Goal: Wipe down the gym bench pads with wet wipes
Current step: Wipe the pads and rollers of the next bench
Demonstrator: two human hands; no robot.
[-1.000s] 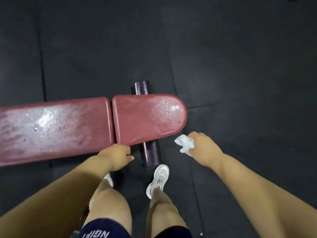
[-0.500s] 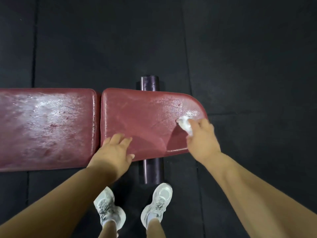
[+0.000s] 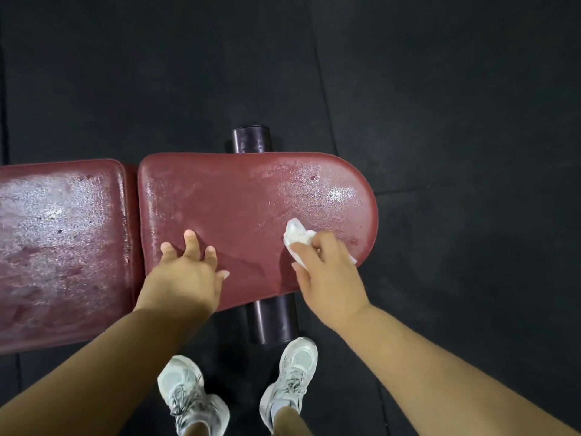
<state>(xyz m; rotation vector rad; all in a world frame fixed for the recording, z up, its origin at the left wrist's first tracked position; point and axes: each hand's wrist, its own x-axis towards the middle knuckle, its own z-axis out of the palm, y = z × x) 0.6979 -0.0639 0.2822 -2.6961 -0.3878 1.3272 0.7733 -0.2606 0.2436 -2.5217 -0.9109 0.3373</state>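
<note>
The right hand [image 3: 330,278] grips a crumpled wet wipe [image 3: 297,237] on the maroon seat pad [image 3: 245,196], toward its 4 o'clock edge. The left hand [image 3: 185,278], fingers spread, presses the pad at 7 o'clock.

Bare across the middle of the rounded bench pad [image 3: 239,199], between left hand [image 3: 185,278] and right hand [image 3: 328,281], and over its whole far half out to the curved end. Blocked along the near edge by the left hand's spread fingers [image 3: 190,243] and by the wadded wipe [image 3: 297,239] gripped in the right. Only a narrow seam toward the long pad [image 3: 63,234]. Open floor [image 3: 456,105] beyond; dark roller [image 3: 251,140] jutting out front and back.
</note>
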